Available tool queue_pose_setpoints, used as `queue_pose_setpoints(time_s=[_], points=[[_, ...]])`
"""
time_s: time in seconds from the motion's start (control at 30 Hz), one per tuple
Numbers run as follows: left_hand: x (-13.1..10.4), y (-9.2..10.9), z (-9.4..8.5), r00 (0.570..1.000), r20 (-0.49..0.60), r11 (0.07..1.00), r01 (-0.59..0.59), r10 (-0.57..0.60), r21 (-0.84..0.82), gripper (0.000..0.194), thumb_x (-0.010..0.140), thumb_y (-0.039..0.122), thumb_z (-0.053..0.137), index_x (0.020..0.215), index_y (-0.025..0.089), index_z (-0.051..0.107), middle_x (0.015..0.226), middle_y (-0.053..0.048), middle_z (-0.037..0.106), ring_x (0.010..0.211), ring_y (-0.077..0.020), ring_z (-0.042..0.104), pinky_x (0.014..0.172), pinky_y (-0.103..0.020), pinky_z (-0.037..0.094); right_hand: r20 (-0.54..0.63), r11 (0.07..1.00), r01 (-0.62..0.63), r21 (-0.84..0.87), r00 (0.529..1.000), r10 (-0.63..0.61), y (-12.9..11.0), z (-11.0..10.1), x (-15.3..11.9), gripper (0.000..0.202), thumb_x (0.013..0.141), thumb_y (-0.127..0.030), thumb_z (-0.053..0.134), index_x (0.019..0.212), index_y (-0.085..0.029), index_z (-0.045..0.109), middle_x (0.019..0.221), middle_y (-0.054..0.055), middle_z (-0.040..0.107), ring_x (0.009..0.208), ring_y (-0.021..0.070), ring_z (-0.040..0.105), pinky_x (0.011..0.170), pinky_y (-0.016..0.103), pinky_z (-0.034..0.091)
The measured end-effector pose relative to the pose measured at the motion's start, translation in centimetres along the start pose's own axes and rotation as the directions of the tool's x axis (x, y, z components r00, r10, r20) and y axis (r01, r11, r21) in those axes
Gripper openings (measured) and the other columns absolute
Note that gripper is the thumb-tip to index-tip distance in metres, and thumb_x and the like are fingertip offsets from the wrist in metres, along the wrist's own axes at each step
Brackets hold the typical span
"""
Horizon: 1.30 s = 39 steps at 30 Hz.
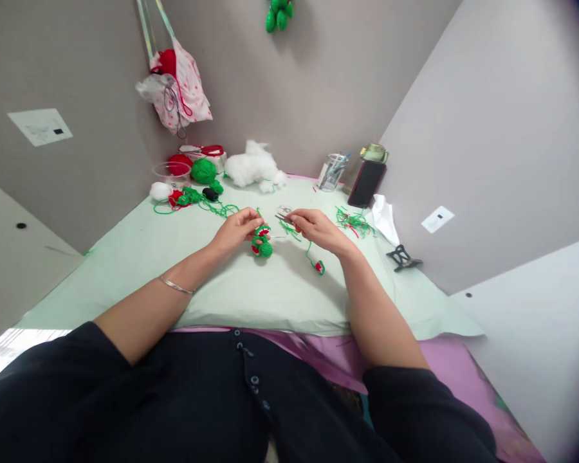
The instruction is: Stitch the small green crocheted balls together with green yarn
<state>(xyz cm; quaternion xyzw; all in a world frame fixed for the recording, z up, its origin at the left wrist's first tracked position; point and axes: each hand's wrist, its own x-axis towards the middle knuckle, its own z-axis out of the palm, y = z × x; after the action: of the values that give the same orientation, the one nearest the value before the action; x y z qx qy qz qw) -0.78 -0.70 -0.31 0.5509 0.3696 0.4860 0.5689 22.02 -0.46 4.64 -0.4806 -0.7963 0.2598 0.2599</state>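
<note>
My left hand (241, 226) is closed on a small green crocheted toy (263, 247) with red and white parts, held just above the table. A strand of green yarn stands up by its fingertips. A thin metal needle or hook (278, 236) sticks out to the right of the toy. In my right hand (313, 226) is a pair of small thread snips (282, 218), pointing left towards the toy. Beneath that hand, green yarn pieces (289, 229) lie on the table. A small red, white and green crocheted piece (320, 267) with a yarn tail lies nearer to me.
Yarn balls (204, 171), a clear tub (172, 173) and white stuffing (253, 166) stand at the back left. At the back right are a pen cup (332, 172), a phone (367, 183) against a bottle, yarn scraps (354, 222) and a black stand (403, 258).
</note>
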Motion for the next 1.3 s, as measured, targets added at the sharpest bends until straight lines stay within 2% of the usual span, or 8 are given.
queue_pose_setpoints(time_s=[0.07,0.13,0.33,0.53,0.9,1.17,1.3], points=[[-0.06,-0.03,0.04,1.0,0.014,1.0,-0.007,0.007,0.024,0.032,0.082,0.042,0.073,0.089,0.017,0.054,0.087,-0.003,0.068,0.071,-0.0172,0.072,0.06,-0.026,0.055,0.07,0.997,0.058,0.043,0.996,-0.061,-0.31,0.14,-0.17,0.047,0.097,-0.05,0.043,0.097,-0.013,0.071,0.072,0.001,0.055,0.065,0.0119,0.044,0.064,0.026,0.034],[-0.11,-0.1,0.09,0.999,0.032,0.999,-0.016,0.015,0.044,0.032,0.084,0.042,0.071,0.091,0.017,0.054,0.091,-0.004,0.069,0.071,-0.0166,0.072,0.06,-0.026,0.055,0.128,0.997,0.073,0.04,0.989,-0.078,-0.48,0.2,-0.29,0.051,0.095,-0.056,0.046,0.095,-0.012,0.071,0.071,0.0,0.053,0.065,0.0113,0.042,0.063,0.026,0.033],[-0.44,-0.24,0.37,0.994,0.097,0.995,-0.054,0.046,0.079,0.032,0.086,0.043,0.07,0.091,0.017,0.052,0.099,-0.006,0.071,0.068,-0.0128,0.069,0.059,-0.024,0.056,0.233,0.998,0.055,0.02,0.971,-0.058,-0.42,0.44,-0.34,0.054,0.093,-0.061,0.049,0.091,-0.012,0.073,0.065,-0.003,0.045,0.06,0.0095,0.036,0.059,0.027,0.028],[-0.93,0.13,0.65,0.974,0.225,0.998,-0.014,-0.001,0.066,0.04,0.085,0.05,0.07,0.095,0.018,0.049,0.108,-0.01,0.072,0.071,-0.0177,0.073,0.054,-0.025,0.055,0.297,0.996,0.076,0.043,0.951,-0.085,-0.28,0.55,-0.36,0.054,0.091,-0.063,0.051,0.084,-0.013,0.07,0.063,-0.003,0.04,0.059,0.0088,0.031,0.057,0.026,0.024],[-0.99,-0.21,0.55,0.96,0.278,0.998,0.022,-0.039,0.063,0.036,0.087,0.048,0.069,0.095,0.019,0.048,0.1,-0.009,0.073,0.071,-0.0189,0.074,0.054,-0.025,0.054,0.314,0.995,0.089,0.044,0.944,-0.098,-0.64,1.03,-0.44,0.05,0.091,-0.058,0.053,0.077,-0.014,0.07,0.06,-0.005,0.033,0.056,0.008,0.026,0.053,0.026,0.02],[-0.81,-0.38,0.45,0.965,0.257,0.998,0.027,-0.043,0.064,0.039,0.085,0.05,0.07,0.095,0.019,0.048,0.108,-0.009,0.071,0.069,-0.0188,0.074,0.053,-0.024,0.055,0.319,0.998,0.04,0.057,0.946,-0.057,-0.39,0.52,-0.36,0.051,0.09,-0.059,0.055,0.087,-0.012,0.074,0.059,-0.006,0.032,0.055,0.008,0.025,0.053,0.026,0.02],[-0.83,-0.42,0.44,0.961,0.273,0.998,0.031,-0.046,0.06,0.039,0.086,0.051,0.069,0.095,0.02,0.047,0.101,-0.007,0.073,0.069,-0.0192,0.074,0.053,-0.024,0.054,0.327,0.995,0.06,0.078,0.942,-0.082,-0.4,0.73,-0.35,0.05,0.09,-0.06,0.055,0.078,-0.014,0.068,0.061,-0.005,0.034,0.057,0.0083,0.027,0.053,0.026,0.02]])
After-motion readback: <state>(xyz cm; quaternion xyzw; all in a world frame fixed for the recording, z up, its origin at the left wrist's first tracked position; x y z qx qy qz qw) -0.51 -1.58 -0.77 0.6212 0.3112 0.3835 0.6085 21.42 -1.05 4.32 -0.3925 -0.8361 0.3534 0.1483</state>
